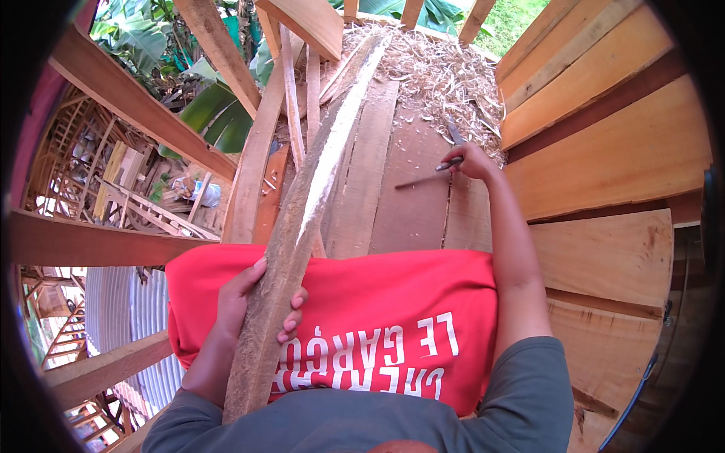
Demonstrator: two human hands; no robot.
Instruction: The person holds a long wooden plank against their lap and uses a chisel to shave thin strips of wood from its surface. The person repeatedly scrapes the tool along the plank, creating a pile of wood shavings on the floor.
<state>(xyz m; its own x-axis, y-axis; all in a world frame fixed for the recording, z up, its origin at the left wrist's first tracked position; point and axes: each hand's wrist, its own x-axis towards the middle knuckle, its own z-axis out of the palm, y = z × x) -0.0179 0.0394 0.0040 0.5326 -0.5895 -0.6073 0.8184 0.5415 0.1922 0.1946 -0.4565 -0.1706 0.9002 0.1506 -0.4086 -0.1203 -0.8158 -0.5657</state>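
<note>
A long, rough wooden beam (285, 253) slants from beside my body up to the far shavings, one edge bright and pale. My left hand (264, 298) is wrapped around its near part, thumb on the left side and fingertips on the right. Out to the right, my right hand (474, 161) is closed on a dark-handled tool (451, 163) over the plank floor. A grey blade-like piece (454, 134) shows just beyond that hand; I cannot tell whether it belongs to the tool. A thin dark streak lies left of the handle. Red cloth (393, 283) covers my lap.
Curly wood shavings (445, 79) are heaped at the far end of the plank floor (411, 215). Wide boards (604, 162) wall the right side. Upright and slanting timbers (143, 106) frame the left, with stacked wood and corrugated sheets (124, 302) outside below.
</note>
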